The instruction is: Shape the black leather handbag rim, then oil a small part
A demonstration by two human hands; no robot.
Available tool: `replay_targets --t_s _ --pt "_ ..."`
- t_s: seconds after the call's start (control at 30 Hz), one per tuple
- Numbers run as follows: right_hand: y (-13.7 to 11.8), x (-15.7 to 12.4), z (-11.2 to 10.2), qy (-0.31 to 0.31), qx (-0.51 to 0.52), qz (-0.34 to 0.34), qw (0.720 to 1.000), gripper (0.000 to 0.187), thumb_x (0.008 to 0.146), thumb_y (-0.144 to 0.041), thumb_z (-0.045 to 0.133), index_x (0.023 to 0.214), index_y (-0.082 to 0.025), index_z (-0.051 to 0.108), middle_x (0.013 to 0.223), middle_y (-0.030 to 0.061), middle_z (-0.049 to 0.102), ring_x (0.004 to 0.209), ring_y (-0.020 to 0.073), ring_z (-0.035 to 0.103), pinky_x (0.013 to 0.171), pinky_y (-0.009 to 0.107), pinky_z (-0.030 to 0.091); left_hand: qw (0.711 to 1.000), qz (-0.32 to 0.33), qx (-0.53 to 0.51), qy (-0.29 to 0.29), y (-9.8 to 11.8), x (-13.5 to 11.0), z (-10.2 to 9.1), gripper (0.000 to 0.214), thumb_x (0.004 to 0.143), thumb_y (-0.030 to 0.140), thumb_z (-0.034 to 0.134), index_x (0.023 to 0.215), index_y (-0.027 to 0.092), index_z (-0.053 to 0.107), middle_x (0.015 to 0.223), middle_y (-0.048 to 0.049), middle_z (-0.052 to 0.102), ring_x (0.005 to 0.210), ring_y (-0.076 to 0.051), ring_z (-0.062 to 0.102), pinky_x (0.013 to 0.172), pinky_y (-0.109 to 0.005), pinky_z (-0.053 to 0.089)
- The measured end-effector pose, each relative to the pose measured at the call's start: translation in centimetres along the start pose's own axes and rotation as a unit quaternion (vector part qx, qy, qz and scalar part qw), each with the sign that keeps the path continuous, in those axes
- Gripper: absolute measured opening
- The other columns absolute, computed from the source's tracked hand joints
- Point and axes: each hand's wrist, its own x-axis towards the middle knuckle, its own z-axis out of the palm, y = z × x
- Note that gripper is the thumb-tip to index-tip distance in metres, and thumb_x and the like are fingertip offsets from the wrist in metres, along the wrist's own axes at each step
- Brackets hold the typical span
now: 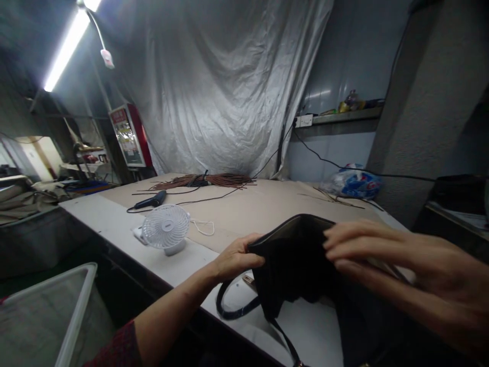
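A black handbag (294, 255) stands with its mouth wide and its dark inside facing me, at the front edge of the table. My left hand (240, 257) is closed on the bag's left rim, thumb on the near side. My right hand (405, 270), somewhat blurred, is closed at the right side of the bag, its fingers bent over the material. Below my left hand, a black looped handle (237, 312) rests against the white tabletop. A thin black strap (286, 339) hangs from the bag's lower edge. The bag's lower right part fades into shadow.
A small white fan (166, 227) stands left of the bag, with a dark heat-gun-like tool (152, 200) behind it. Farther back lies a bundle of brown strips (206, 180). A blue-and-white plastic bag (355, 182) sits back right; a pale bin (57, 316) stands at lower left.
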Motion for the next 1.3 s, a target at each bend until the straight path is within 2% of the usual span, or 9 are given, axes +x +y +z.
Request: replay_targets --t_s 0.1,0.17,0.27,0.33,0.47,0.6,0.83,1.3 --pt "1.2 4.7 1.0 -0.084 -0.037 -0.027 0.995 0.017 0.092 -0.033 0.055 0.096 -0.025 0.069 0.103 0.0028 0.064 0.102 0.0192 0.055 0.092 0.034 0.046 1.000 0.004 -0.014 0.003 0.1 0.0 0.2 0.043 0.078 0.021 0.065 0.121 0.019 0.061 0.090 -0.0003 0.058 0.077 -0.010 0.050 0.070 -0.022 0.038" --pt "1.8 6.8 2.5 -0.155 -0.058 -0.005 0.986 0.015 0.091 -0.031 0.057 0.095 -0.024 0.070 0.098 0.0025 0.064 0.100 0.0193 0.053 0.092 0.035 0.044 1.000 0.001 -0.026 0.004 -0.1 0.1 0.1 0.043 0.081 0.024 0.066 0.123 0.020 0.060 0.094 -0.0012 0.059 0.081 -0.011 0.052 0.072 -0.022 0.038" --pt "2.1 8.0 4.4 -0.235 -0.070 0.028 0.969 0.013 0.090 -0.030 0.059 0.094 -0.024 0.070 0.092 0.0023 0.064 0.097 0.0190 0.053 0.088 0.033 0.042 0.999 0.007 -0.030 0.016 -0.6 0.1 -0.1 0.040 0.084 0.030 0.066 0.122 0.019 0.060 0.092 -0.0014 0.059 0.079 -0.010 0.052 0.072 -0.022 0.038" --pt "2.2 8.1 5.2 -0.253 -0.075 0.041 0.964 0.012 0.088 -0.027 0.059 0.091 -0.023 0.071 0.090 0.0031 0.063 0.092 0.0177 0.054 0.084 0.029 0.041 0.999 0.009 -0.019 0.033 -0.7 0.1 -0.2 0.041 0.085 0.036 0.066 0.121 0.017 0.061 0.090 -0.0018 0.059 0.075 -0.010 0.050 0.070 -0.022 0.038" --pt "2.4 8.3 5.9 -0.248 -0.072 0.080 0.963 0.017 0.089 -0.026 0.055 0.083 -0.022 0.070 0.084 0.0024 0.064 0.075 0.0136 0.056 0.071 0.025 0.039 0.998 0.008 0.006 0.060 -0.5 0.2 0.1 0.043 0.085 0.039 0.065 0.120 0.014 0.061 0.094 -0.0045 0.061 0.080 -0.011 0.051 0.072 -0.023 0.038" --pt "2.7 8.6 6.2 -0.228 -0.086 0.130 0.961 0.020 0.089 -0.031 0.054 0.076 -0.022 0.068 0.077 0.0017 0.064 0.069 0.0134 0.056 0.065 0.026 0.036 0.997 0.006 0.025 0.067 -0.3 0.2 0.3 0.041 0.087 0.039 0.064 0.122 0.018 0.062 0.099 -0.0036 0.062 0.085 -0.012 0.052 0.075 -0.022 0.038" --pt "2.4 8.8 6.7 -0.203 -0.204 0.125 0.950 0.024 0.090 -0.035 0.048 0.079 -0.024 0.067 0.076 0.0056 0.063 0.070 0.0191 0.057 0.061 0.030 0.031 0.996 0.003 0.048 0.076 -0.6 0.2 0.3 0.044 0.090 0.042 0.059 0.128 0.022 0.059 0.101 -0.0026 0.063 0.085 -0.012 0.051 0.073 -0.023 0.038" --pt "1.9 9.3 6.9 -0.208 -0.246 0.121 0.939 0.030 0.090 -0.035 0.044 0.081 -0.022 0.069 0.079 0.0092 0.065 0.074 0.0248 0.061 0.064 0.034 0.038 0.991 0.002 0.087 0.100 -0.4 0.3 0.6 0.043 0.090 0.040 0.057 0.128 0.020 0.060 0.109 -0.0048 0.065 0.096 -0.017 0.056 0.082 -0.026 0.042"
